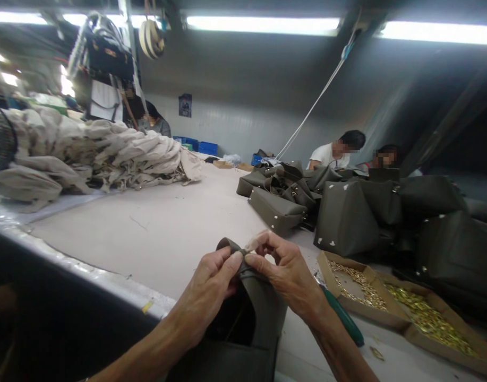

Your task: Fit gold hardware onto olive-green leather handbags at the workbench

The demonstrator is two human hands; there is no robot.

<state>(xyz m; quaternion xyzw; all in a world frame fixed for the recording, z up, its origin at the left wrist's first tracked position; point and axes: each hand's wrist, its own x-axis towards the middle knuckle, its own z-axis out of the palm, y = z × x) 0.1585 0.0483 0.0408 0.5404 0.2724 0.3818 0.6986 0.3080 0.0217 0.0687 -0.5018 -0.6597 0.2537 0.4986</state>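
As left hand (207,281) and right hand (283,270) pinch its narrow end, fingers (263,241) clamped on, olive bag (267,318) lies lengthwise, tip pointing away up the table (147,249).

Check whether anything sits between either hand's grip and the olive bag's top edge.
Nothing visible does. The left hand and right hand pinch the olive bag's top edge directly, with fingertips on it. The green-handled tool lies on the table under the right wrist, outside the grip.
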